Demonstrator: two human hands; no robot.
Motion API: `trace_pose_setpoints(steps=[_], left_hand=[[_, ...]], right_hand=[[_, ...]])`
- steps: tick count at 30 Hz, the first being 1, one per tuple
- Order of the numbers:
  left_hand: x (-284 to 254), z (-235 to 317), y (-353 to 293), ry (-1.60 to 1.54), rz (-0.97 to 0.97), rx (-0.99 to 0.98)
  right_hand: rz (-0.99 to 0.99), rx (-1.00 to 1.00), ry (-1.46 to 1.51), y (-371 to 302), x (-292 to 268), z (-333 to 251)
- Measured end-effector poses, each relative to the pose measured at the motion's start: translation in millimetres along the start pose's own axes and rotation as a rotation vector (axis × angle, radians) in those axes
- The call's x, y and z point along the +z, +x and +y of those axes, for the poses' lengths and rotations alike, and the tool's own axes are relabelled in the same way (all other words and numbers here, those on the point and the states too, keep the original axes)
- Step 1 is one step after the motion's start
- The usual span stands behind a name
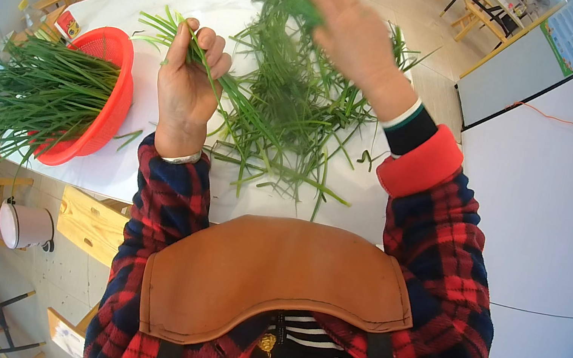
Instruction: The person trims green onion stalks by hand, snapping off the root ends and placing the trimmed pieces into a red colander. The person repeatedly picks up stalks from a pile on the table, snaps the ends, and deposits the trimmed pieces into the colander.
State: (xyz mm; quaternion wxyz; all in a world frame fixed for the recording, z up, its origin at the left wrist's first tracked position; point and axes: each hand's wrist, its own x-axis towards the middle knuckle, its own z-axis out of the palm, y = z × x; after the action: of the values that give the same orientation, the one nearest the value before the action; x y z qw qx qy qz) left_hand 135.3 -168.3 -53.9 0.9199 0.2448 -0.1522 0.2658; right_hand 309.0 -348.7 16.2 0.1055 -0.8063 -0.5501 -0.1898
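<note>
- At the far left of the white table, a red plastic basket holds a thick heap of long green stalks, which spill over its left rim.
- Below the basket, on the floor, stands a white bin.
- A small red box sits just beyond the basket.
- The left hand is raised over the table, right of the basket; its thumb and curled fingers pinch a slim bunch of stalks, pale ends poking out up and to the left, green lengths trailing down to the right.
- Loose stalks lie tangled across the middle of the table.
- The right hand is over the far end of this tangle, blurred, green blades at its fingertips; whether its fingers grip them, I cannot tell.
</note>
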Motion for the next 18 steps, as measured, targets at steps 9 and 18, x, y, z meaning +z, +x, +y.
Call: trace_pose_setpoints(steps=[9,18], left_hand=[[-4.5,27.2,-3.9,-0.040,-0.010,-0.020],[-11.9,2.5,-5.3,0.154,0.194,-0.252]], right_hand=[[0.038,0.303,0.811,-71.5,-32.9,38.3],[0.174,0.135,0.640,-56.5,11.3,14.6]])
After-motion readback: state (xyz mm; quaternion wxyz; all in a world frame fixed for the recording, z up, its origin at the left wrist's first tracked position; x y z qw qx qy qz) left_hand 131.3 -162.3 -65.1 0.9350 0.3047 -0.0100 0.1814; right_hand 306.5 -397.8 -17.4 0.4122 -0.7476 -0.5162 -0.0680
